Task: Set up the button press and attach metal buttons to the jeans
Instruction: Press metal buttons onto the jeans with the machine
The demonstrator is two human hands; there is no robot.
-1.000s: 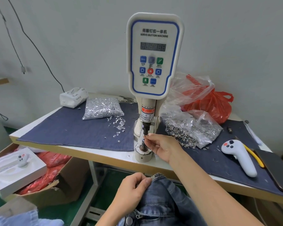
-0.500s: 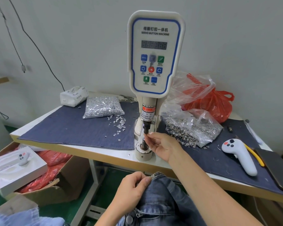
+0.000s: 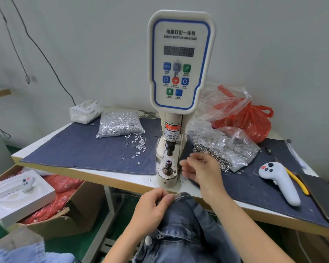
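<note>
The white servo button machine [image 3: 179, 59] stands at the table's front edge, its upper punch [image 3: 170, 149] above the spring-loaded lower die [image 3: 168, 166]. My right hand [image 3: 199, 171] hovers just right of the die, blurred, fingers spread with nothing seen in them. Below the table edge my left hand [image 3: 152, 209] pinches the waistband of the blue jeans [image 3: 182, 230], which lie in my lap with a metal button [image 3: 148, 240] by the zip. A clear bag of silver tacks [image 3: 120, 124] lies left of the machine, a bag of button caps [image 3: 222, 149] right of it.
Loose tacks [image 3: 138, 144] are scattered on the dark denim mat [image 3: 80, 147]. A white handheld controller [image 3: 279, 181], yellow-handled tool [image 3: 296, 180] and dark phone [image 3: 323, 198] lie at the right. Red plastic bag [image 3: 251, 118] and tissue pack [image 3: 85, 111] sit behind. A cardboard box [image 3: 68, 213] stands under the table's left.
My right hand has pulled away from the punch and die, moving right toward the bag of button caps. The left hand still holds the jeans waistband.
</note>
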